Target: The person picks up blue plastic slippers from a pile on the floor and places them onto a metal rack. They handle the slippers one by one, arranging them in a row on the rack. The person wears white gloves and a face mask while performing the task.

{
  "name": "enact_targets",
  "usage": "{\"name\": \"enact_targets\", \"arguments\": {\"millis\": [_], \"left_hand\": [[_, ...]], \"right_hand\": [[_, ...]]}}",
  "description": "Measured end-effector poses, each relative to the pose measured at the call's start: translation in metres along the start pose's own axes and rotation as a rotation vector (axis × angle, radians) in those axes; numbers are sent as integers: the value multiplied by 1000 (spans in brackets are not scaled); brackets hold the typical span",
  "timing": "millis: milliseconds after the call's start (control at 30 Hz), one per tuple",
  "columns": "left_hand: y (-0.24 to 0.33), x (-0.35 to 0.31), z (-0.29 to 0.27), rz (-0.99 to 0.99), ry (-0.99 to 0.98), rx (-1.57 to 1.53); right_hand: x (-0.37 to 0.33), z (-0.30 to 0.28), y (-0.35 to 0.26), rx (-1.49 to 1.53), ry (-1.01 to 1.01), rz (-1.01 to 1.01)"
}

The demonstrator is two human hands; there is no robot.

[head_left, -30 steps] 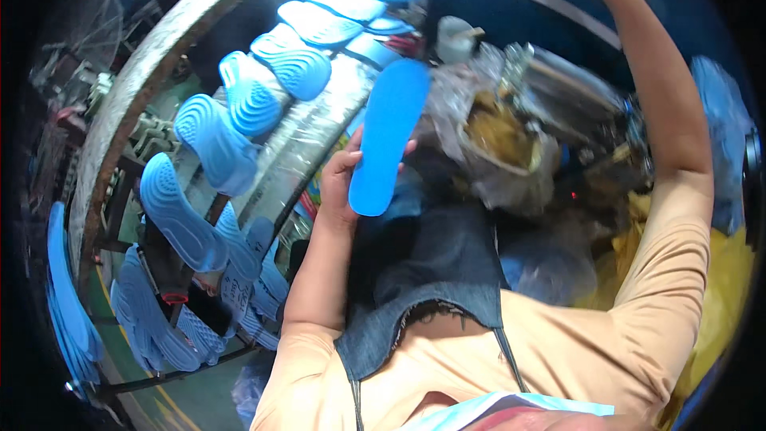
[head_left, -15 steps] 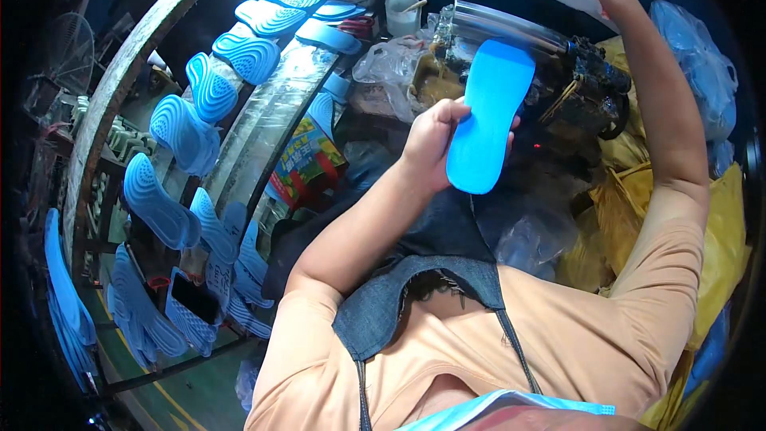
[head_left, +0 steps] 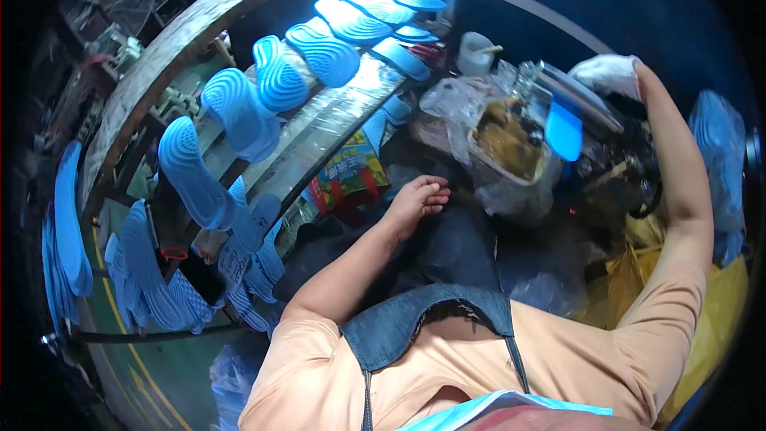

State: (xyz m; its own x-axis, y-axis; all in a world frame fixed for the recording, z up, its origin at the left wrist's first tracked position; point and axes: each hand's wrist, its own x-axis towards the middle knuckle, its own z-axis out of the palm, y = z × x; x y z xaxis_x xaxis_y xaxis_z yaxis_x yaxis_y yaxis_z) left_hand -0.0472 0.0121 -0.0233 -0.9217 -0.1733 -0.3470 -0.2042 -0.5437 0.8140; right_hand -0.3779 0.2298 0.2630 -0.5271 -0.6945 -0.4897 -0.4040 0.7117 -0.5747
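A blue insole (head_left: 564, 132) sticks out from the near side of a shiny metal roller (head_left: 581, 96), its other end hidden at the roller. My left hand (head_left: 420, 204) is bare and empty, fingers loosely bent, above my dark apron and apart from the insole. Just behind the roller is my right hand (head_left: 608, 76) in a white knit glove; its fingertips are hidden, so its grip does not show. Left of the insole sits a tray (head_left: 511, 144) of brownish, glue-like stuff, with clear plastic around it.
Several blue insoles (head_left: 322, 56) lie along a slanted rack (head_left: 319, 124) on the left. A white cup (head_left: 475, 54) with a stick stands behind the tray. A colourful bag (head_left: 349, 174) is below the rack. Blue plastic (head_left: 716, 168) and yellow sacks (head_left: 710, 327) fill the right side.
My left hand has let go of the insole and drawn back toward me. The insole is now at the roller. My gloved right hand has come down behind the roller, and the view has shifted.
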Motion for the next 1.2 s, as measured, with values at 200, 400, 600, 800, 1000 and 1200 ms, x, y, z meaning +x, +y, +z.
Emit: {"name": "enact_targets", "arguments": {"millis": [200,400,600,800,1000,1200], "left_hand": [[3,4,-19,-35,14,23],[8,-3,-24,-39,-12,46],[12,-2,-24,-56,-78,73],[2,13,-41,-44,-72,95],[-3,25,-53,-23,-75,131],[-1,25,-51,-35,-92,132]], "right_hand": [[12,4,-15,-289,172,99],[17,-28,-68,-453,454,-123],[61,-64,-159,-55,670,-532],[106,-25,-292,531,279,-645],[160,-18,-333,304,446,-471],[177,-35,-315,-266,590,-303]]}}
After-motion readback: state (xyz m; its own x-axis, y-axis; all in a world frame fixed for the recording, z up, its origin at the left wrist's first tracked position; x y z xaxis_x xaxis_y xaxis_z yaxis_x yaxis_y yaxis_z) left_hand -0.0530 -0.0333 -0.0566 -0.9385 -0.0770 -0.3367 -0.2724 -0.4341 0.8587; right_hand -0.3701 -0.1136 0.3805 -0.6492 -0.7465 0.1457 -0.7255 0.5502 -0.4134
